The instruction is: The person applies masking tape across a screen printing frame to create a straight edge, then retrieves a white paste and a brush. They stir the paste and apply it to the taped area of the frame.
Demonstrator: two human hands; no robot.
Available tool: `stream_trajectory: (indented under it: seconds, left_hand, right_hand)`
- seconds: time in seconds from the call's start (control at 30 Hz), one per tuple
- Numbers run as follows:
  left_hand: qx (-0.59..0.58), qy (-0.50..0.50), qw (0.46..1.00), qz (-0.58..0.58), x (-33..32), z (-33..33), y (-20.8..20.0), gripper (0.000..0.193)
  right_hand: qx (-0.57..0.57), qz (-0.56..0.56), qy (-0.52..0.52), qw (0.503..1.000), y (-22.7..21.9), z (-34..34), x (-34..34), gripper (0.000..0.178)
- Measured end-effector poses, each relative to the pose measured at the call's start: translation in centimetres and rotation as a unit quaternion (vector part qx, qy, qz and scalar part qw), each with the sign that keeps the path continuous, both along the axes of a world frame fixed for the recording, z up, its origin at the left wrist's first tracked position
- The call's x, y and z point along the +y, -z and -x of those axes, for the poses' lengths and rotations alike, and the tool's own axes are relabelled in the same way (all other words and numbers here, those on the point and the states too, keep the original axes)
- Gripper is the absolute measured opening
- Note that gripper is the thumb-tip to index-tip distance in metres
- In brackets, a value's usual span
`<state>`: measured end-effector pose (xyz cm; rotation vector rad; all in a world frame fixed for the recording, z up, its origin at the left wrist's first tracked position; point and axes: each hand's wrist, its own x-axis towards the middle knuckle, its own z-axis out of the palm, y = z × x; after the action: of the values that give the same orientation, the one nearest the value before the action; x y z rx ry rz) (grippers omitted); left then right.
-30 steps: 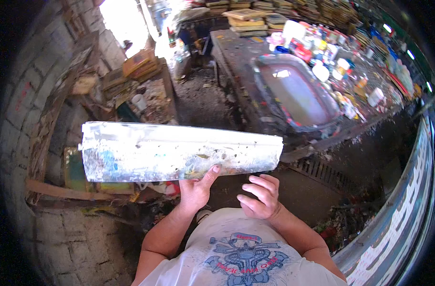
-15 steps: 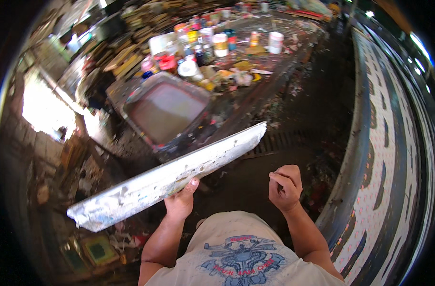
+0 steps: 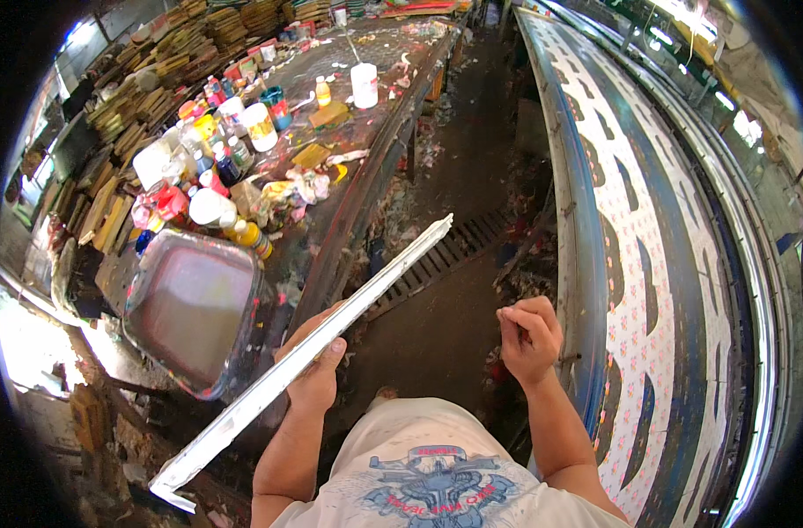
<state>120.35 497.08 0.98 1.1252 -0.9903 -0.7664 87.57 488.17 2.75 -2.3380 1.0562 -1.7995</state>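
My left hand (image 3: 318, 365) grips a long white, paint-stained strip (image 3: 269, 385) near its middle, thumb on the near side and fingers behind. The strip slants from lower left up to the right, its narrow edge toward me, with a bent lip at its lower end. My right hand (image 3: 532, 339) hangs over the aisle beside the printing table, fingers curled closed, with nothing visible in them. Left of the strip stands a grey basin (image 3: 199, 304) of murky liquid.
A paint-splattered table (image 3: 331, 224) carries bottles, a white tub (image 3: 364, 85) and rags (image 3: 296, 189). Wooden frames (image 3: 146, 84) are stacked beyond it. Along the right runs a long table with patterned cut fabric (image 3: 626, 334). A slatted grate (image 3: 437, 264) lies on the floor.
My view has swung to the right, so the tables and basin shift left. The strip has turned from its broad face to its narrow edge and slants more steeply. My right hand stays closed.
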Motion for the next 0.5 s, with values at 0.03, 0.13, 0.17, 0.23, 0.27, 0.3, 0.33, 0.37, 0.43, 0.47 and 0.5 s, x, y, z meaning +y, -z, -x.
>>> stream_trajectory:
  seconds: [0.03, 0.13, 0.17, 0.23, 0.27, 0.3, 0.33, 0.37, 0.43, 0.47, 0.5]
  left_hand:
    - [0.014, -0.003, 1.0, -0.008, -1.1, -0.2, 0.9, 0.046]
    - [0.08, -0.025, 0.996, -0.024, -4.8, 0.2, 2.6, 0.041]
    - [0.102, -0.03, 0.994, -0.04, -6.1, 0.5, 2.6, 0.04]
    - [0.101, -0.027, 0.993, -0.056, -9.3, 1.1, 3.1, 0.037]
    - [0.095, -0.03, 0.993, -0.067, -11.0, 1.2, 3.3, 0.037]
    - [0.09, -0.032, 0.992, -0.078, -12.7, 1.4, 3.5, 0.037]
    - [0.062, -0.041, 0.993, -0.09, -14.3, 1.8, 3.4, 0.037]
    - [0.027, -0.051, 0.994, -0.096, -15.9, 2.1, 2.9, 0.037]
    - [-0.012, -0.062, 0.993, -0.096, -20.2, 2.8, 2.6, 0.036]
    - [-0.017, -0.063, 0.994, -0.091, -22.4, 3.5, 2.9, 0.035]
    - [-0.02, -0.065, 0.994, -0.087, -24.7, 4.2, 3.2, 0.034]
  right_hand:
    - [0.001, -0.01, 0.007, 1.0, 0.1, -0.2, -0.5, 0.024]
    - [0.018, -0.029, 0.011, 0.999, 0.1, -0.6, -2.3, 0.025]
    - [0.026, -0.034, 0.01, 0.999, 0.3, -0.7, -3.0, 0.024]
    - [0.063, -0.031, 0.0, 0.998, 0.6, -0.4, -5.2, 0.023]
    - [0.088, -0.035, 0.006, 0.995, 0.9, -0.2, -6.5, 0.02]
    - [0.107, -0.042, 0.001, 0.993, 1.1, 0.2, -7.5, 0.02]
    - [0.126, -0.048, -0.005, 0.991, 1.3, 1.0, -8.5, 0.019]
    - [0.139, -0.05, -0.01, 0.989, 1.5, 1.5, -10.0, 0.018]
    - [0.133, -0.051, 0.002, 0.99, 1.8, 3.2, -14.0, 0.016]
    - [0.131, -0.053, 0.011, 0.99, 2.3, 4.4, -16.0, 0.016]
    - [0.129, -0.056, 0.02, 0.99, 2.8, 5.6, -18.2, 0.016]
